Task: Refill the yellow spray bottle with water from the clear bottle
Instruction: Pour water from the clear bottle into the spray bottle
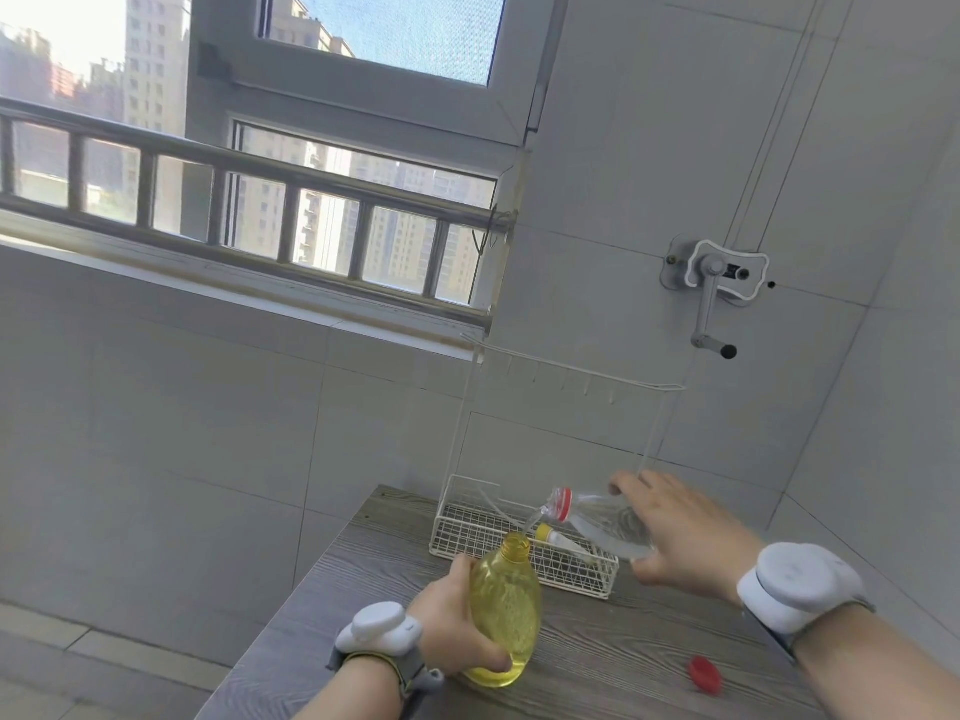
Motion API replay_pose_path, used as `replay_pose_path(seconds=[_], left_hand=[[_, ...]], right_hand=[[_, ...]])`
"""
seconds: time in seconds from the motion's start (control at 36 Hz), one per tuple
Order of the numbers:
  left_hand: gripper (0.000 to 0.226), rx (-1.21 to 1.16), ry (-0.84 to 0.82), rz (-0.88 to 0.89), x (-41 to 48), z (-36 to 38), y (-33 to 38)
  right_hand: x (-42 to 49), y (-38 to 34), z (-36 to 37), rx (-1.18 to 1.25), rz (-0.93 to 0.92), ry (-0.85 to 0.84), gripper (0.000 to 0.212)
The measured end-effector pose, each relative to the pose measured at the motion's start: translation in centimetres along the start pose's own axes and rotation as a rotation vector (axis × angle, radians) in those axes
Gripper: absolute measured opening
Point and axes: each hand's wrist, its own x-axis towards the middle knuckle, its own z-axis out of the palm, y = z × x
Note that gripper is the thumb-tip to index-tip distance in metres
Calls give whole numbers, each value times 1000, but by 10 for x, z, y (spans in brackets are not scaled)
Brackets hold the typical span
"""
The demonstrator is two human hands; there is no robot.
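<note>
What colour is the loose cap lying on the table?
Red; the loose cap shows clearly in the head view, near the right forearm.

Daylit window [363, 241] above grey tiled walls [649, 174], wooden table [597, 662].

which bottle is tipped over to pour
The clear bottle in the right hand, tilted mouth-down; the yellow spray bottle in the left hand stands roughly upright.

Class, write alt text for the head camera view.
The right hand tips a clear bottle over the open neck of a yellow spray bottle held by the left hand. A red cap lies on the wooden table.
</note>
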Motion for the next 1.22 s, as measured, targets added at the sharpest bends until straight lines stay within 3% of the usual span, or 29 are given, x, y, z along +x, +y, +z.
replay_pose_path(seconds=[0.42,0.69,0.97,1.22], left_hand=[[86,-25,6,10,-1,1,0],[108,-33,-25,-14,-1,1,-1],[85,-30,-2,14,-1,0,0],[84,-54,-11,32,-1,0,0]], right_hand=[[0,0,-1,-1,-5,6,63],[0,-1,-2,-8,-10,10,63],[1,-1,-4,-31,-8,-1,62],[0,-1,-5,-28,-2,-4,63]])
